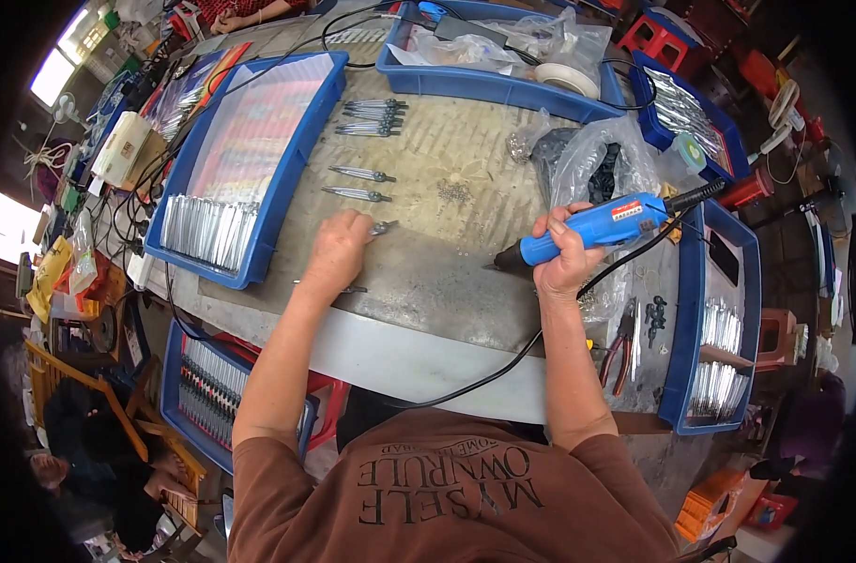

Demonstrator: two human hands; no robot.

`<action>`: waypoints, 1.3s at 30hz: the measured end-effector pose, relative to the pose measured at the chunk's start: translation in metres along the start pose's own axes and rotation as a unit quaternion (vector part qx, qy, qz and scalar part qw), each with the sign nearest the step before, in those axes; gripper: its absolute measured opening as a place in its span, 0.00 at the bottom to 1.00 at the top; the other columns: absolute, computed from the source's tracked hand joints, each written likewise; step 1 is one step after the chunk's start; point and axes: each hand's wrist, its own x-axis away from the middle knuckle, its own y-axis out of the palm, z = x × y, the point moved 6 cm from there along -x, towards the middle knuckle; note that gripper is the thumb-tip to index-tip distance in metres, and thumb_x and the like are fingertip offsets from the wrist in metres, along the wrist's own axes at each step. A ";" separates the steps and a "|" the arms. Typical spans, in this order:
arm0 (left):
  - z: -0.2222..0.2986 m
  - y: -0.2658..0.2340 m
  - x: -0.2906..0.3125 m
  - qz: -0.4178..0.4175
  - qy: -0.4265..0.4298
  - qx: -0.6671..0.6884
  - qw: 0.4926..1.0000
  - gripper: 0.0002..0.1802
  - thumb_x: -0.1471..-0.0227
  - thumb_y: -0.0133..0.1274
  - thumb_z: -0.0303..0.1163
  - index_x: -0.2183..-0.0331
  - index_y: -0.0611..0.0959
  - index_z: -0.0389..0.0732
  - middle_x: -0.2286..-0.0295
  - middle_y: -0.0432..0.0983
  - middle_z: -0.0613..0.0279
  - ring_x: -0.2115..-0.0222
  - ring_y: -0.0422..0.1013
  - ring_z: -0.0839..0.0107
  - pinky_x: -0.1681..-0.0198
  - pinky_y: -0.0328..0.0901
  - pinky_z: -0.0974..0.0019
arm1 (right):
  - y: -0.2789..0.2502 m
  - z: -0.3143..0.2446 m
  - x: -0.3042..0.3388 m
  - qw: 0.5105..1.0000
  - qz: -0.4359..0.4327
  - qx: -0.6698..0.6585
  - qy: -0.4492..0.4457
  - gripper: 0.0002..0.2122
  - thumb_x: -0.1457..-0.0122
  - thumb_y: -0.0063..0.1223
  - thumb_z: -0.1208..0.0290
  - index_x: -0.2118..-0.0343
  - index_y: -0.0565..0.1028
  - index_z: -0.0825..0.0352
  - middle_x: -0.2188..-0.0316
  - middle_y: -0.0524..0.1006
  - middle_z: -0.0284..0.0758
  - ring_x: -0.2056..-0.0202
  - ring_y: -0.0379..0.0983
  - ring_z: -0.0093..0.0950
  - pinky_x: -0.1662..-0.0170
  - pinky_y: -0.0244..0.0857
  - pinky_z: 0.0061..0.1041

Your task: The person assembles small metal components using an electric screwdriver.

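Observation:
In my right hand [564,253] is a blue electric screwdriver [588,228], its black tip pointing left just above the worktable [447,319]. My left hand [342,251] is closed over a slim metal piece that looks like a drawing compass [382,227]; only its dark head shows past my fingers. Under my left wrist lies a similar piece [355,289], partly hidden. Beyond my left hand are two more silver compasses [360,174] with dark heads, and several others [372,116] lie grouped farther back. A scatter of tiny screws [454,191] sits between my hands.
Blue trays with silver parts stand at left [287,159] and right [755,328]; another tray [503,89] at the back holds plastic bags. A clear bag [602,155] and red-handled pliers [616,361] lie at right. The tool's black cable [503,371] crosses the table's front edge.

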 end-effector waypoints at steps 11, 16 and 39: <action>0.066 0.010 -0.023 -0.072 0.052 -0.028 0.996 0.07 0.65 0.44 0.21 0.75 0.70 0.36 0.75 0.65 0.55 0.72 0.65 0.59 0.69 0.62 0.60 | -0.001 0.002 0.001 1.000 0.000 -0.016 0.002 0.15 0.62 0.48 0.79 0.68 0.63 0.70 0.80 0.65 0.35 0.80 0.62 0.25 0.76 0.61 0.25; 0.057 0.006 -0.012 -0.084 0.025 0.080 0.993 0.07 0.65 0.45 0.18 0.75 0.70 0.35 0.75 0.65 0.53 0.71 0.65 0.56 0.68 0.62 0.59 | -0.003 0.004 -0.001 0.999 0.018 -0.034 0.010 0.16 0.64 0.49 0.80 0.68 0.62 0.70 0.80 0.65 0.36 0.82 0.64 0.26 0.78 0.62 0.25; 0.048 0.037 -0.017 0.015 -0.128 0.108 0.986 0.08 0.64 0.54 0.24 0.74 0.75 0.38 0.75 0.70 0.55 0.70 0.66 0.56 0.68 0.61 0.60 | -0.004 0.007 -0.001 0.998 0.033 -0.043 0.012 0.16 0.65 0.49 0.80 0.69 0.62 0.71 0.80 0.65 0.36 0.83 0.64 0.26 0.78 0.63 0.25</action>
